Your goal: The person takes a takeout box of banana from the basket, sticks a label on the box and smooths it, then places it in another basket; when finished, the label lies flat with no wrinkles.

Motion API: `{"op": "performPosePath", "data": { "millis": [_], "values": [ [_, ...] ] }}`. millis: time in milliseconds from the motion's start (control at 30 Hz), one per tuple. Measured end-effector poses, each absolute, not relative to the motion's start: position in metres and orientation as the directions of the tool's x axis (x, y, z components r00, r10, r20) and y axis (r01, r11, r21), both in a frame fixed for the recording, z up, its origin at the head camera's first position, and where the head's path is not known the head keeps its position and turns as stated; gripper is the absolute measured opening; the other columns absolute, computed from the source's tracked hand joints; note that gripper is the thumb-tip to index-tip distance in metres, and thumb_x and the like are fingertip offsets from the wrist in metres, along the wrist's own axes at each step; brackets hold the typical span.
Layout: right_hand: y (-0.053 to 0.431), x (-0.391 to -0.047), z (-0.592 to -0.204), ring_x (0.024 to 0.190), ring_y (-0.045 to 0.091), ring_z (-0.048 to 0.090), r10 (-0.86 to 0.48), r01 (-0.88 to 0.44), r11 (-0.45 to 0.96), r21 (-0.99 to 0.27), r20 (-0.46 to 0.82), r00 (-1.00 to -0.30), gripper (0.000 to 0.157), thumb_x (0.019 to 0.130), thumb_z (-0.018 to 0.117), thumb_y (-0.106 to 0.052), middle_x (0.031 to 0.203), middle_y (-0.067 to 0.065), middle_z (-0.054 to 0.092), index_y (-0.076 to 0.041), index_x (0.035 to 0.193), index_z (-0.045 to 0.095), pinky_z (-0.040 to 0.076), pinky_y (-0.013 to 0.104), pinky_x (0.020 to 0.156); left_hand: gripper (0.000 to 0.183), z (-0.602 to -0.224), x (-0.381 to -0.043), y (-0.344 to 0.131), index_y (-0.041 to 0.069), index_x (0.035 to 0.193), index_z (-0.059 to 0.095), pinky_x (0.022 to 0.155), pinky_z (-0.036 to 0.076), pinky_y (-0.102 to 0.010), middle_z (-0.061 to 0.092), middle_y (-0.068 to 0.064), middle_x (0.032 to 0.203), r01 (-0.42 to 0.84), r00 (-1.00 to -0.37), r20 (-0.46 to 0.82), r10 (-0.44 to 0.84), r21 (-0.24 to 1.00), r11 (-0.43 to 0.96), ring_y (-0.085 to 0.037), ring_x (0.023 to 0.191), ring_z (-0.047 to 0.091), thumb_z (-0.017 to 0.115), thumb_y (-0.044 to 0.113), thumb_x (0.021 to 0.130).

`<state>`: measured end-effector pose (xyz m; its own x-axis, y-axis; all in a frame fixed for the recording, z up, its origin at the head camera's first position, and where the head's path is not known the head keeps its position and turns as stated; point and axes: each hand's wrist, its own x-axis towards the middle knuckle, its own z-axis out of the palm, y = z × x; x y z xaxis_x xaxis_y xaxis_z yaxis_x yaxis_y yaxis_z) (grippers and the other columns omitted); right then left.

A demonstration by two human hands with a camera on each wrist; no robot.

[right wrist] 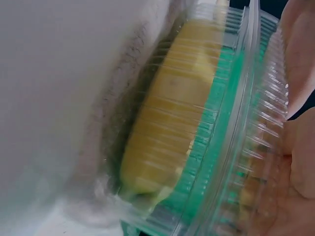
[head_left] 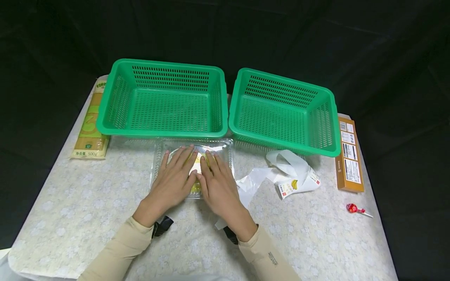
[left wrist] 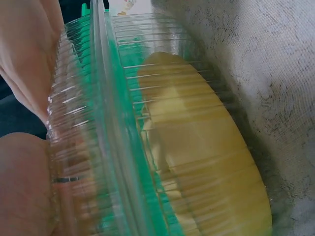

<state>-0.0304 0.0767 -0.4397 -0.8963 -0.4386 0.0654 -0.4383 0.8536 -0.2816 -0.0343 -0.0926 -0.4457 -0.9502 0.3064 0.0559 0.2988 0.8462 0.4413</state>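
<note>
A clear plastic clamshell box [head_left: 227, 150] lies on the table just in front of the baskets. Its ribbed lid is down over the base. Inside, through the wall, shows a long yellow fruit that looks like a banana [left wrist: 202, 142], also in the right wrist view as the banana [right wrist: 165, 108]. My left hand [head_left: 174, 179] lies palm down on the lid's left half, fingers spread and pointing forward. Beside it my right hand [head_left: 220, 185] rests flat on the right half, the thumbs close together. The hands hide much of the lid.
Two green baskets [head_left: 161, 132] stand behind the box. A crumpled white wrapper printed with bananas [head_left: 299, 185] trails towards my right hand. A pasta packet [head_left: 89, 132] lies at left. An orange-brown box [head_left: 349, 156] and a red lollipop [head_left: 352, 208] lie at right.
</note>
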Motion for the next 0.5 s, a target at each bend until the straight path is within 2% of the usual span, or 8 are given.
{"op": "performPosePath", "data": {
  "millis": [233, 500],
  "values": [
    [0.088, -0.008, -0.439, 0.154, 0.031, 0.029, -0.504, -0.498, 0.821, -0.281, 0.056, -0.862, 0.056, 0.108, 0.04, -0.04, 0.163, 0.005, 0.035, -0.008, 0.154, 0.039, 0.031, 0.054, 0.121, 0.058, -0.445, -0.034, -0.092, 0.01, 0.158, 0.031, 0.124, 0.01, -0.063, 0.027, -0.009, 0.167, 0.303, -0.949, 0.056, 0.311, 0.436, 0.847, -0.034, 0.154, 0.024, 0.041, 0.033, 0.106],
    [0.092, 0.002, -0.439, 0.151, 0.031, 0.035, -0.529, -0.528, 0.803, -0.278, 0.077, -0.845, 0.056, 0.105, 0.051, -0.036, 0.161, 0.005, 0.04, -0.009, 0.153, 0.042, 0.031, 0.052, 0.121, 0.058, -0.446, -0.034, -0.091, 0.01, 0.158, 0.032, 0.124, 0.011, -0.062, 0.028, -0.009, 0.167, 0.295, -0.952, 0.057, 0.301, 0.437, 0.85, -0.034, 0.154, 0.026, 0.043, 0.033, 0.106]
  ]
}}
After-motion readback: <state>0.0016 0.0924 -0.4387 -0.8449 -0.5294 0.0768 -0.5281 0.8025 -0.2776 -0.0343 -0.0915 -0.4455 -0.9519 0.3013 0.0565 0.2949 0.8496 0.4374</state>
